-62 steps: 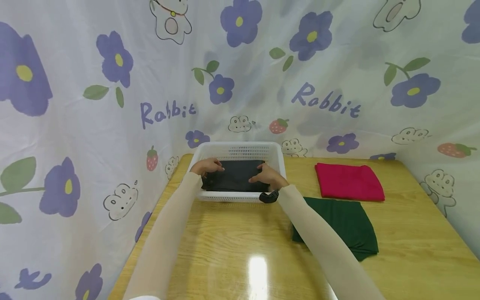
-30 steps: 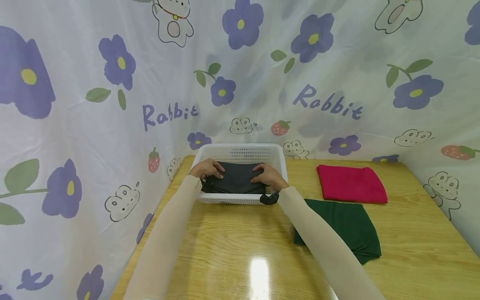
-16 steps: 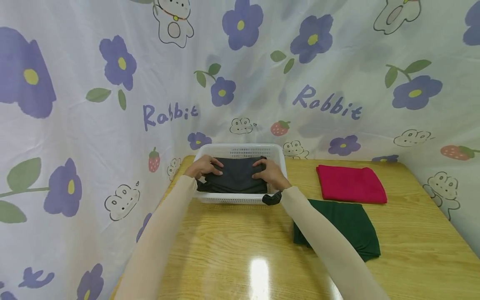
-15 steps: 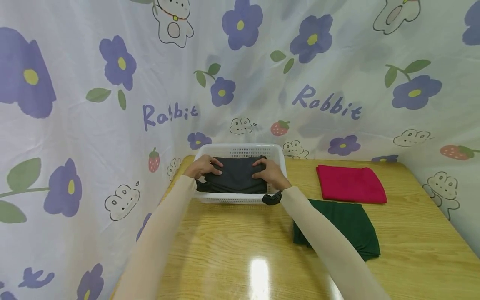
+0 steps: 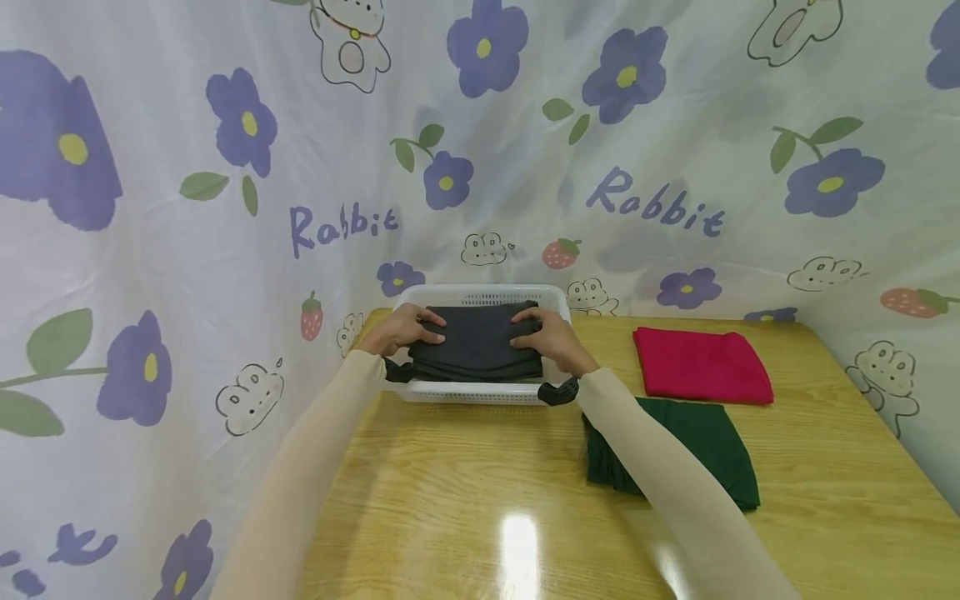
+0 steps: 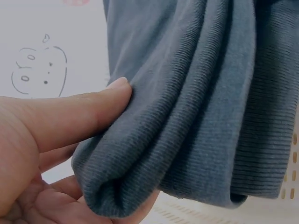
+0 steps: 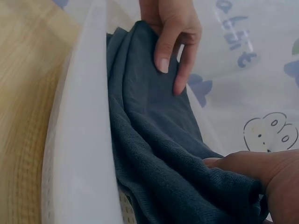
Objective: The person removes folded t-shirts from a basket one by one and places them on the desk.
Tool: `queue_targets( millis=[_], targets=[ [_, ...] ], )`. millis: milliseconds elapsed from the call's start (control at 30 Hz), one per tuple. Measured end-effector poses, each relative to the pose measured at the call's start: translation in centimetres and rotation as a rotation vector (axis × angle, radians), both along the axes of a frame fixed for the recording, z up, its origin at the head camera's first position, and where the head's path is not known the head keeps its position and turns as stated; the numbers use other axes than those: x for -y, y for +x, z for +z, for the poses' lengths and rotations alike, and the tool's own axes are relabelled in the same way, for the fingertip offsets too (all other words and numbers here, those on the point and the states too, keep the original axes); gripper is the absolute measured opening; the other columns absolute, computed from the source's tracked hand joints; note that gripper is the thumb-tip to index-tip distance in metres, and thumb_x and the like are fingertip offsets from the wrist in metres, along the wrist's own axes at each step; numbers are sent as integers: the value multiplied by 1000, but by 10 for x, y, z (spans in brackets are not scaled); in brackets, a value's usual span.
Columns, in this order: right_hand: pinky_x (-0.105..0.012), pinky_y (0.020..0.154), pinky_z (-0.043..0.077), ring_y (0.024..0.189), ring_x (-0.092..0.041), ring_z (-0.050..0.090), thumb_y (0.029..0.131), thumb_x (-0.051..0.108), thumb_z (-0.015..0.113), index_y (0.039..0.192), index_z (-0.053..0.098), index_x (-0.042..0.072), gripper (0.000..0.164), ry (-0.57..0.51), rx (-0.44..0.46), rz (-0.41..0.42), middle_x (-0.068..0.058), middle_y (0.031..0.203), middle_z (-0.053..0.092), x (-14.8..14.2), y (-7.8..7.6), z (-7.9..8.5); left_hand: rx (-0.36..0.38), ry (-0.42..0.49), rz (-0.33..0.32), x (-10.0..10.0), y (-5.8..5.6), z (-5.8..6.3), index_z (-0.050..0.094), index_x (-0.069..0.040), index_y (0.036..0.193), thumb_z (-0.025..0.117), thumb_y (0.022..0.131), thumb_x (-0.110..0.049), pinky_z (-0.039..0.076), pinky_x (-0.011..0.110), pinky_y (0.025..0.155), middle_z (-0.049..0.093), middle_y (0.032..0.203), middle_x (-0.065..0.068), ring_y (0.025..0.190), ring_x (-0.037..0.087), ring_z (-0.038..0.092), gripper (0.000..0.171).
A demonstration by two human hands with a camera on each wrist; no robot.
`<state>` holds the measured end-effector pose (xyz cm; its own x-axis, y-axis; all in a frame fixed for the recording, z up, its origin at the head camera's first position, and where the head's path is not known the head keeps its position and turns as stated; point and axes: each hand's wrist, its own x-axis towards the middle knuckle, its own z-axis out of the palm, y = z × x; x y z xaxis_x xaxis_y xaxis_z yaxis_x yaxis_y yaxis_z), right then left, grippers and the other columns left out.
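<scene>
A folded dark grey garment [image 5: 480, 340] of ribbed knit is held inside the white plastic basket [image 5: 480, 390]. At its left end my left hand [image 5: 399, 332] pinches the folded layers, thumb on top and fingers beneath, as the left wrist view shows. My right hand [image 5: 553, 340] grips the opposite end; in the right wrist view its thumb [image 7: 243, 164] presses on the fabric. Several layers hang toward the basket's front, and the basket floor shows below the cloth [image 6: 205, 112] in the left wrist view. What lies under it is mostly hidden.
A folded red cloth [image 5: 701, 365] lies on the wooden table [image 5: 450, 483] to the right of the basket. Nearer, a folded dark green cloth [image 5: 697, 442] is partly covered by my right forearm. Printed curtains [image 5: 480, 125] close off the back and left side.
Both hands have slid outward to the garment's ends and taken hold of them. The garment has risen and now shows its stacked front folds. The red and green cloths stay put.
</scene>
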<state>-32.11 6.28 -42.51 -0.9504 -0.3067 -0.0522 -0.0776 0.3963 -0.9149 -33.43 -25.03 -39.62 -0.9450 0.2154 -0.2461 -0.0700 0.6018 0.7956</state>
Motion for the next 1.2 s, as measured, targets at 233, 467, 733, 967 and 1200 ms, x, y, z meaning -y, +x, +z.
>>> queue_targets(
  millis=[233,467,733,967,1200],
  targets=[
    [-52,99,49,132,-40,49,94,15,78,135,65,14,43,-30,-9,4,-19,158,38,-12,4,9,-38,34,-25,-6,5,7,67,-4,134,75,95,-7,42,51,109,43,153,21,132,38,49,40],
    [-54,103,47,134,-40,47,95,16,77,139,62,13,47,-45,-13,15,-18,159,36,-23,9,18,-36,64,-13,-11,9,13,68,-6,134,76,95,-8,43,51,109,41,155,19,133,38,48,40],
    [-55,108,44,140,-39,43,95,16,77,138,62,15,46,-69,9,19,-18,160,34,-33,12,27,-48,105,-45,-14,17,23,65,-6,136,74,96,-10,43,53,108,38,158,19,128,37,53,41],
    [-51,105,47,133,-37,51,94,17,78,137,63,17,46,-85,6,6,-16,158,38,-42,12,33,-72,121,-55,-18,20,30,66,-7,136,74,97,-11,41,53,110,35,161,17,133,36,50,40],
    [-53,107,45,141,-40,44,95,16,77,140,61,14,47,-101,8,19,-18,161,33,-53,20,40,-58,131,-58,-26,23,36,66,-10,136,75,96,-13,39,53,112,34,162,14,139,35,44,41]
  ],
)
